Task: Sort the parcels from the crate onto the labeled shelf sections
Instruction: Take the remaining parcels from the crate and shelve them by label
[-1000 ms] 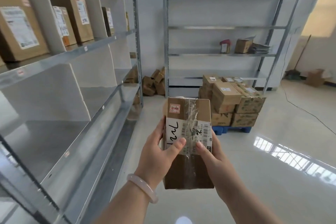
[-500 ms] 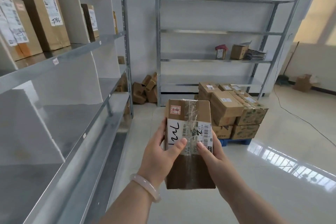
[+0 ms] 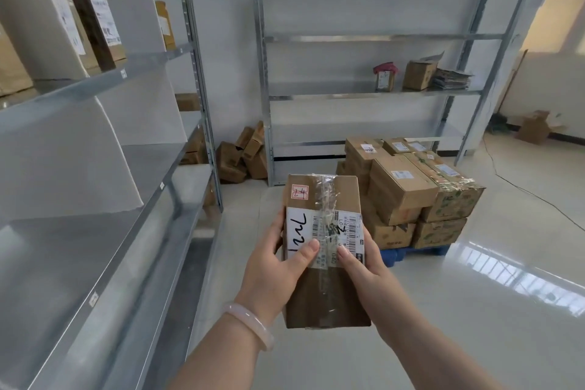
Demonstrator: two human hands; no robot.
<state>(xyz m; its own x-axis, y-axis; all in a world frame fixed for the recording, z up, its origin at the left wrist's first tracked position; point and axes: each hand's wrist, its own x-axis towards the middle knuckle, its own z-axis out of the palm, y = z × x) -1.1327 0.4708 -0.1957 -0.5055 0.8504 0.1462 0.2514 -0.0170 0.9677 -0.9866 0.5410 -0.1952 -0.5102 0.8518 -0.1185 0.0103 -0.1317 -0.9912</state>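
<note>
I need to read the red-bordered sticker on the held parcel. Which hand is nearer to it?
Left. The left hand grips the left edge of the parcel, just below the sticker. The right hand holds the opposite edge, farther off.

- White wall (image 3: 228, 25) at the far end, with a metal rack (image 3: 332, 95) against it.
- Grey metal shelf (image 3: 95, 231) along the left.
- Glossy pale floor (image 3: 474, 342), with a bright reflection (image 3: 506, 275) on the right.

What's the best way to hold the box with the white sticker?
Take its two long sides, coming from left and right together, thumbs on top. The box is long with flat sides, likely too wide for one grip, and lies sticker up, so that keeps the sticker readable.
</note>
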